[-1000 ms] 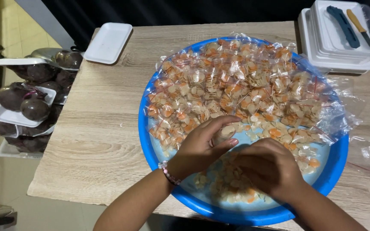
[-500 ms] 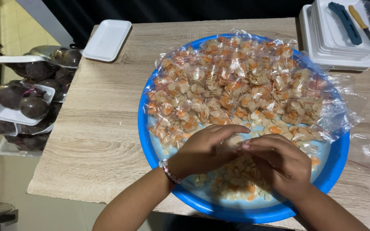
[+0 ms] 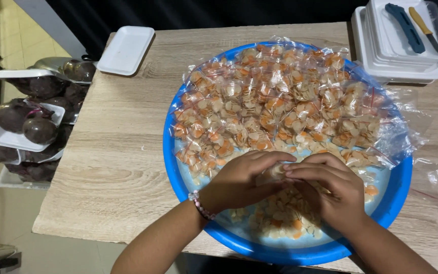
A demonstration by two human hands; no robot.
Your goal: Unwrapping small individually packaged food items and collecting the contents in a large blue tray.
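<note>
Over the blue basin (image 3: 178, 167), both hands pinch one small clear bag (image 3: 276, 171) of pale slices.

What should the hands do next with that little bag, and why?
Probably press the small bag shut and lay it with the filled bags in the blue basin: the left hand and right hand pinch it together above the loose slices.

Bright, even light falls from above on the wooden table (image 3: 117, 152). The plastic bags (image 3: 280, 101) show small white glare spots. Soft shadows lie under the hands. The top of the frame is dark, the left edge dim, and the focus is sharp
</note>
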